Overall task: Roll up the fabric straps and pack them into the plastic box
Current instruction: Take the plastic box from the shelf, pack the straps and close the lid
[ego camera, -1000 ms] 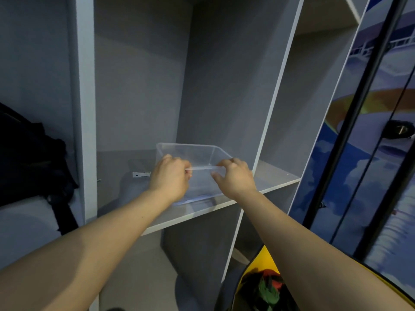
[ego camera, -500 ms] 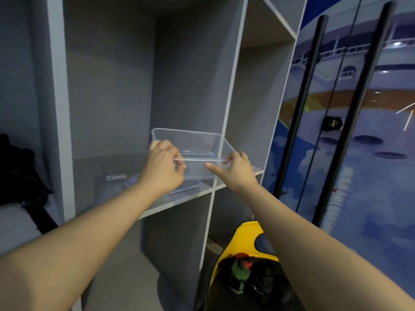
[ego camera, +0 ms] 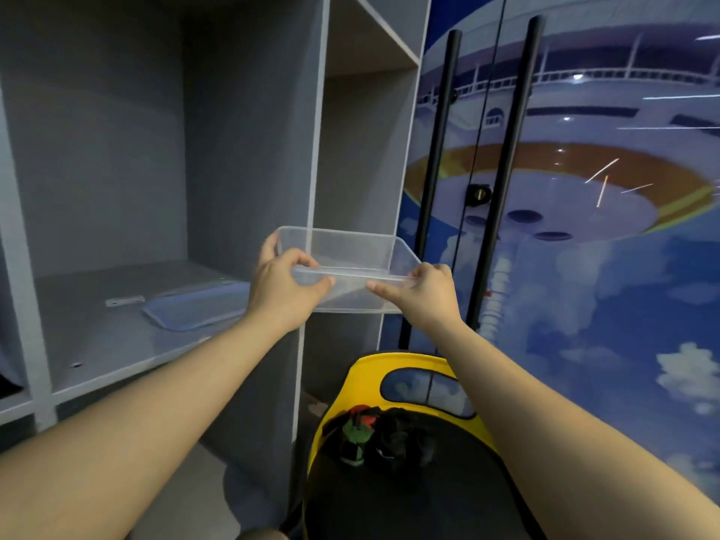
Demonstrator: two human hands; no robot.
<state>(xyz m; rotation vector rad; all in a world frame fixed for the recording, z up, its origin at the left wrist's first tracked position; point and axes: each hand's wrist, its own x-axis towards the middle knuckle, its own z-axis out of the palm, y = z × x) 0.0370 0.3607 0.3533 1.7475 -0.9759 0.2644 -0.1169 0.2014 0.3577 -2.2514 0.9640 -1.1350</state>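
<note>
A clear plastic box (ego camera: 352, 251) hangs in the air in front of the grey shelf unit, with nothing inside it. My left hand (ego camera: 282, 286) grips its near left corner and rim. My right hand (ego camera: 422, 294) grips the near right rim. Both hands hold it level, off the shelf. Below, on the black seat of a yellow chair (ego camera: 389, 368), lies a dark bundle of fabric straps (ego camera: 383, 434) with green and red parts.
The box's clear lid (ego camera: 195, 309) lies flat on the grey shelf (ego camera: 97, 344), beside a small white label (ego camera: 124, 300). A vertical shelf divider (ego camera: 315, 150) stands behind the box. At the right is a blue printed door with two black bar handles (ego camera: 502, 189).
Both hands have lifted the box off the shelf and carried it out to the right, past the divider. The lid stays behind on the shelf.
</note>
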